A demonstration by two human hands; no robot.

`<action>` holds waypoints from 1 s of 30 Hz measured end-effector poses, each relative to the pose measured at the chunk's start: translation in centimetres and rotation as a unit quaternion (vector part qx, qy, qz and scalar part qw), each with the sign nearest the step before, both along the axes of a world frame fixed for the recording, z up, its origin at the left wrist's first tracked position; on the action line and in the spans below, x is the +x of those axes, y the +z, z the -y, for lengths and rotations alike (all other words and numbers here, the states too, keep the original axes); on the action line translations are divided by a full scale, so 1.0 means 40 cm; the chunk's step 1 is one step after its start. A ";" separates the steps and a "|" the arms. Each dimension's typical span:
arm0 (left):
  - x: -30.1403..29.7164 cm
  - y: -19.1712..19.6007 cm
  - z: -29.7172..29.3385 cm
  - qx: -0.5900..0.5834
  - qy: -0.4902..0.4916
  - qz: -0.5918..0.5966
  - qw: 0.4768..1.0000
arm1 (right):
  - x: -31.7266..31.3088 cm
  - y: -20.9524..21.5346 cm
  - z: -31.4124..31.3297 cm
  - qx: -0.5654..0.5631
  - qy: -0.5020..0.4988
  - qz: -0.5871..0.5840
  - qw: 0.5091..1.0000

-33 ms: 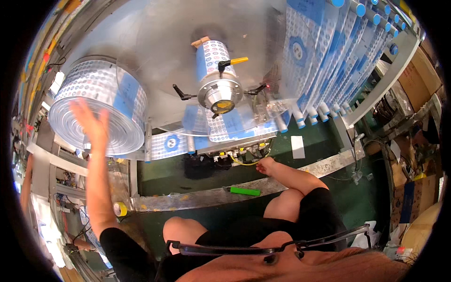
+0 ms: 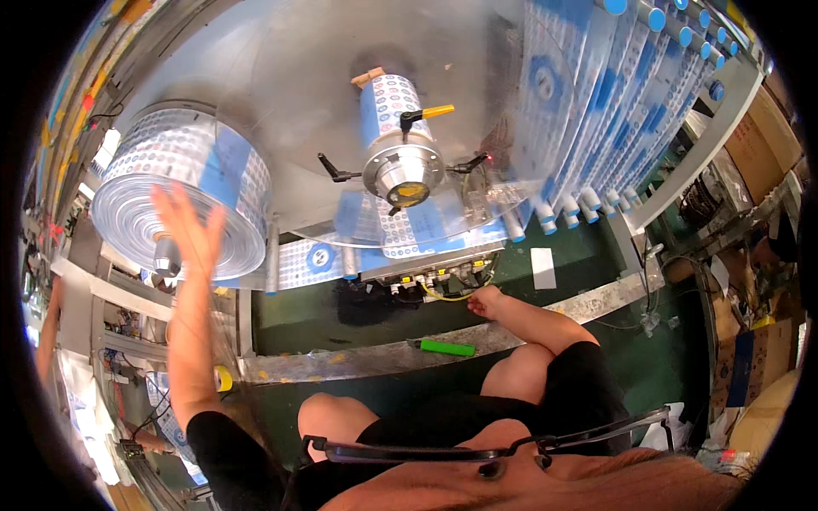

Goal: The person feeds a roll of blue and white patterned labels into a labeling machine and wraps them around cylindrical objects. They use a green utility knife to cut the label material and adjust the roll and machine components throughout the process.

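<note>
My left hand, fingers spread, lies over the flat end face of a large roll of printed film at the left; firm contact cannot be made out. A metal shaft end pokes out beside its fingers. My right hand is closed low in the middle, by a yellow hose below the machine's valve row. Whatever its curled fingers hold is hidden. Between and above my hands, a smaller film roll sits behind a metal hub with black levers.
Film webs run over rollers at the upper right. A green-handled tool rests on the low frame beam before my knees. A white sheet lies on the green floor. Cardboard boxes stand far right; yellow tape is at lower left.
My left hand has shifted slightly right and down across the roll's end face, uncovering the shaft end. The film webs at the right look different. My right hand keeps its place by the hose.
</note>
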State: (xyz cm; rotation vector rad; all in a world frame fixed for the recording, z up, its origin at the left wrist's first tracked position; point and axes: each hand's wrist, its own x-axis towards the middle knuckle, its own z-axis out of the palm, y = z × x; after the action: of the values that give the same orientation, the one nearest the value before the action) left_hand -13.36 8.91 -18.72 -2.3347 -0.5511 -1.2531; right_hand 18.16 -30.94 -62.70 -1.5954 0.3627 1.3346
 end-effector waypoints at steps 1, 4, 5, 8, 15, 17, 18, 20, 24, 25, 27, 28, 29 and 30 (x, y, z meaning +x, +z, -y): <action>0.004 -0.062 0.022 -0.009 0.024 -0.041 0.999 | -0.007 0.008 0.001 0.006 0.004 -0.001 1.000; 0.036 -0.138 0.039 0.013 0.033 -0.072 0.997 | 0.009 -0.003 0.013 0.009 -0.002 -0.007 1.000; 0.048 -0.145 0.033 0.013 0.026 -0.047 0.998 | 0.010 0.002 0.007 0.006 -0.002 -0.011 1.000; 0.043 -0.147 -0.023 -0.040 -0.051 0.025 0.998 | 0.001 0.035 0.012 0.002 0.002 -0.013 1.000; 0.072 -0.116 -0.049 -0.012 0.018 0.052 0.998 | 0.031 0.065 0.026 -0.021 0.126 0.003 0.992; 0.097 -0.100 -0.054 -0.015 0.032 0.089 0.995 | 0.035 0.142 0.026 -0.073 0.246 0.070 0.964; 0.089 -0.090 -0.062 -0.012 0.042 0.103 0.994 | 0.036 0.237 0.010 -0.096 0.401 0.155 0.898; 0.105 -0.081 -0.074 -0.012 0.043 0.138 0.989 | 0.073 0.337 0.013 -0.026 0.552 0.401 0.731; 0.090 -0.073 -0.073 -0.025 0.043 0.142 0.989 | -0.005 0.777 -0.009 0.309 0.017 0.669 0.676; 0.086 -0.070 -0.063 -0.048 0.047 0.128 0.990 | -0.006 0.821 -0.036 0.379 -0.054 0.664 0.642; 0.071 -0.063 -0.032 -0.091 0.056 0.108 0.988 | -0.020 0.910 -0.080 0.343 -0.080 0.712 0.607; 0.073 -0.058 0.009 -0.085 0.003 0.135 0.987 | -0.021 0.919 -0.095 0.374 -0.094 0.678 0.625; 0.085 -0.050 0.074 -0.076 -0.051 0.162 0.983 | -0.020 0.923 -0.109 0.405 -0.110 0.642 0.642; 0.093 -0.056 0.130 -0.068 -0.104 0.187 0.975 | -0.015 0.919 -0.121 0.434 -0.122 0.603 0.658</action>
State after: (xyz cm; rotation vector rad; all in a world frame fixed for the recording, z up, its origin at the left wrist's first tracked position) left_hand -9.64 3.70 -20.95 -2.3230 -0.5347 -1.8267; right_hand 17.55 -26.10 -25.93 -1.1565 -0.7750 -0.0658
